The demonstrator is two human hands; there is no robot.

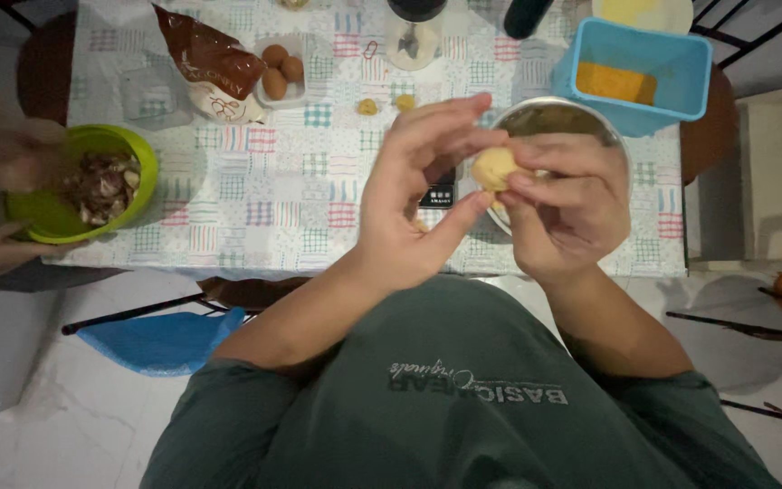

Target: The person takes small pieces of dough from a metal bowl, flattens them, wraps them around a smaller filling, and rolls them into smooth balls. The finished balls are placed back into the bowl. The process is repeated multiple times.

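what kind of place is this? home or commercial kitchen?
Most likely a home kitchen or dining table, used for baking. A patterned tablecloth covers the table, with eggs in a clear tub and a green bowl of chopped food. Both hands shape a dough ball over a metal bowl.

1. Dough ball (494, 167) looked matt, soft, pale yellow.
2. Bowl (558, 118) at 1 o'clock: shiny metal.
3. Blue tub (644, 54): smooth plastic.
4. Green bowl (133, 149) at 9 o'clock: glossy plastic.
5. Tablecloth (255, 181): smooth patchwork print.
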